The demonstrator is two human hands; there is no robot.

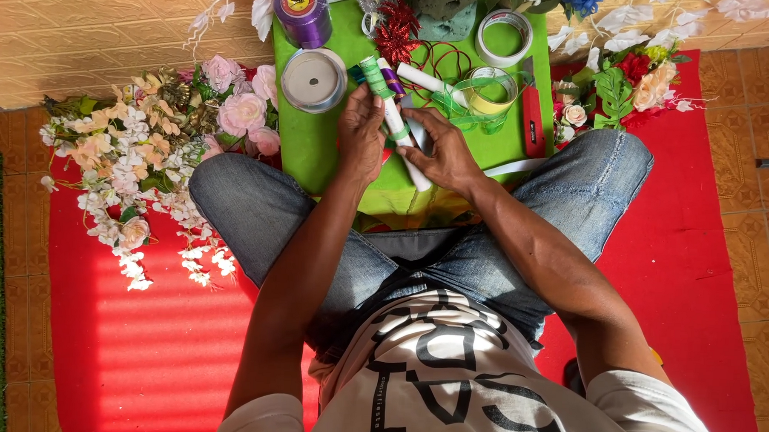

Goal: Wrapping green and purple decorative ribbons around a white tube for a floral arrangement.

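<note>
Your left hand (362, 130) pinches the white stick (398, 123) at its green-taped end; right hand (442, 154) wraps its lower part, grip closed. Stick sits over the green worktop (319, 146), beside the silver ribbon spool (313, 80).

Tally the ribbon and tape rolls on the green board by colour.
Purple roll: 1
Silver-grey roll: 1
White roll: 1
Yellow roll: 1
Total: 4 on the green board
</note>
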